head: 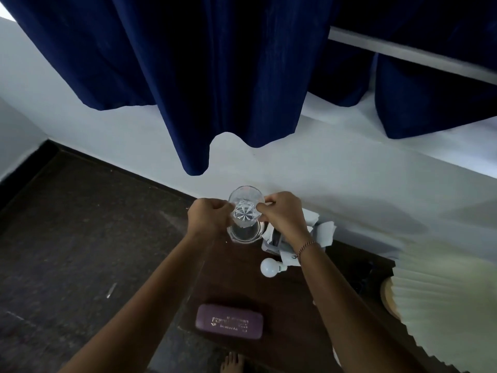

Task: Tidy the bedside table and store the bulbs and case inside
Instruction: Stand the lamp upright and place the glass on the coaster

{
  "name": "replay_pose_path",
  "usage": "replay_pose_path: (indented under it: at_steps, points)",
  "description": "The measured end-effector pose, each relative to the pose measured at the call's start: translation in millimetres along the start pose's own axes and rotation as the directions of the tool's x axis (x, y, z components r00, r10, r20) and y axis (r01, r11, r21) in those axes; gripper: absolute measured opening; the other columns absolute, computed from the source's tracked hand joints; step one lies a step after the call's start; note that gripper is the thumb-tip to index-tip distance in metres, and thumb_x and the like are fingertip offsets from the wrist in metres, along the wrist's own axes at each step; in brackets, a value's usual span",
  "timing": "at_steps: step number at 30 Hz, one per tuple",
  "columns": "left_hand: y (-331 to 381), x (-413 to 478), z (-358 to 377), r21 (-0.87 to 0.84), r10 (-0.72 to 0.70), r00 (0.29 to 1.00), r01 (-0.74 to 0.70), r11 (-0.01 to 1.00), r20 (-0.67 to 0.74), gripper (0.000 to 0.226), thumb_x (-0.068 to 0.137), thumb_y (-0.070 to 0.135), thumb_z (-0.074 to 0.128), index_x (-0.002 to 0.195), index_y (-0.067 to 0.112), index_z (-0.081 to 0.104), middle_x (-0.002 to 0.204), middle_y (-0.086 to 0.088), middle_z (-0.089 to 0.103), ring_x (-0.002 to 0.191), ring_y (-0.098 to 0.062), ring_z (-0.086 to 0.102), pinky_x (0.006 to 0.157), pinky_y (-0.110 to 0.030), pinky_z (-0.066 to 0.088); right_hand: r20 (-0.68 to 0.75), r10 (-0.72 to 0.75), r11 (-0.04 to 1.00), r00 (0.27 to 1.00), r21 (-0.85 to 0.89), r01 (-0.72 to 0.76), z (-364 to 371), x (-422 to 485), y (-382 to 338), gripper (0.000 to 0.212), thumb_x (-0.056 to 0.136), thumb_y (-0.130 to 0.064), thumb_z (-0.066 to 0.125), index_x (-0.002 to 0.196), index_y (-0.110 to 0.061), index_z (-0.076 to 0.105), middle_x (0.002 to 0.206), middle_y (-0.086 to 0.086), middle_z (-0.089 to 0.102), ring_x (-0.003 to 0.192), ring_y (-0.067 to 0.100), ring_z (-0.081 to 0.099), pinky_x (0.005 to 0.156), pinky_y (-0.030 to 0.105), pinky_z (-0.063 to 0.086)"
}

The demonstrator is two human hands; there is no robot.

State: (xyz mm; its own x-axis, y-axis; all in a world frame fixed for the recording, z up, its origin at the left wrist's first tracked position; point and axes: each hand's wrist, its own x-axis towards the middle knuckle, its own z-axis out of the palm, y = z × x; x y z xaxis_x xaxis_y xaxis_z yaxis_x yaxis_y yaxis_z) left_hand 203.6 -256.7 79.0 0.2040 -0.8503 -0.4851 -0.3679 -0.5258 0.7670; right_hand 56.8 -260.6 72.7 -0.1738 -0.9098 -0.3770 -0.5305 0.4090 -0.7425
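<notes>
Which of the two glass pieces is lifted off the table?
The cut-pattern tumbler, held between the left hand and right hand. The other glass dish rests on the bedside table right below it.

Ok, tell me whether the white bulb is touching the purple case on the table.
Apart. The head view shows the white bulb lying well behind the purple case, with a clear stretch of dark table between them.
</notes>
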Motion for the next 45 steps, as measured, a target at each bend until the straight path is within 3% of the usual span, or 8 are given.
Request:
replay_pose_path:
  at_steps: [4,6,9,13,21,30,33,45]
  points:
    - [-6,14,11,0.019,-0.033,0.999,0.032,0.999,0.017,0.016,0.083,0.014,0.066,0.089,0.001,0.073,0.060,-0.006,0.063,0.048,-0.009,0.057,0.045,-0.013,0.046,0.070,0.022,0.989,0.997,-0.148,-0.011,5,17,4,0.014,0.077,-0.013,0.064,0.070,-0.001,0.069,0.071,0.020,0.072,0.071,0.027,0.071,0.070,0.039,0.058]
    - [-8,20,14,0.008,-0.058,0.998,0.058,0.998,0.022,0.016,0.082,0.011,0.067,0.092,-0.001,0.072,0.064,-0.009,0.065,0.054,-0.013,0.061,0.058,-0.024,0.056,0.088,0.044,0.981,0.995,-0.194,-0.026,9,25,7,0.022,0.076,-0.013,0.065,0.059,-0.001,0.062,0.069,0.021,0.070,0.072,0.029,0.071,0.069,0.040,0.057]
    - [-10,27,19,-0.018,-0.089,0.996,0.090,0.996,0.031,0.017,0.080,0.006,0.068,0.094,-0.004,0.070,0.080,-0.017,0.069,0.067,-0.024,0.067,0.079,-0.041,0.059,0.113,0.065,0.978,0.991,-0.204,-0.041,13,31,12,0.014,0.076,-0.013,0.067,0.071,0.000,0.065,0.078,0.018,0.071,0.077,0.028,0.071,0.072,0.042,0.058]
    - [-9,30,25,-0.016,-0.126,0.991,0.127,0.992,0.041,0.020,0.078,0.002,0.069,0.096,-0.007,0.068,0.085,-0.020,0.068,0.074,-0.030,0.069,0.081,-0.042,0.058,0.116,0.069,0.979,0.991,-0.199,-0.045,16,38,16,0.024,0.077,-0.006,0.066,0.099,0.002,0.063,0.096,0.021,0.069,0.084,0.033,0.069,0.078,0.045,0.057]
    - [-15,33,35,-0.040,-0.268,0.961,0.271,0.962,0.061,0.017,0.073,-0.003,0.072,0.064,0.006,0.060,0.072,-0.019,0.067,0.076,-0.032,0.072,0.082,-0.043,0.058,0.131,-0.003,0.926,0.991,-0.374,0.053,18,54,7,0.016,0.081,-0.001,0.062,0.097,0.001,0.067,0.101,0.019,0.068,0.093,0.031,0.065,0.085,0.034,0.053]
    - [-13,34,32,-0.027,-0.308,0.948,0.311,0.950,0.084,0.008,0.076,-0.006,0.068,0.083,-0.008,0.065,0.079,-0.023,0.067,0.065,-0.030,0.070,0.060,-0.034,0.060,0.159,0.010,0.902,0.987,-0.428,0.060,22,60,9,0.015,0.080,0.003,0.061,0.093,0.002,0.068,0.098,0.020,0.069,0.091,0.032,0.065,0.081,0.033,0.055]
    - [-13,32,31,-0.026,-0.323,0.942,0.326,0.945,0.089,0.006,0.077,-0.009,0.066,0.074,-0.006,0.062,0.088,-0.029,0.066,0.076,-0.038,0.070,0.068,-0.041,0.060,0.177,0.016,0.895,0.984,-0.442,0.065,22,57,9,0.016,0.079,0.002,0.063,0.094,0.001,0.068,0.098,0.020,0.069,0.091,0.032,0.066,0.080,0.032,0.054]
    - [-10,2,18,0.108,-0.053,0.991,0.067,0.992,-0.126,0.038,0.081,0.024,0.049,0.066,-0.009,0.062,0.077,-0.030,0.068,0.060,-0.028,0.058,0.069,-0.047,0.055,0.085,-0.227,0.863,0.970,-0.444,0.240,-5,17,-3,0.027,0.082,0.002,0.060,0.110,0.002,0.059,0.112,0.022,0.061,0.103,0.034,0.060,0.090,0.039,0.049]
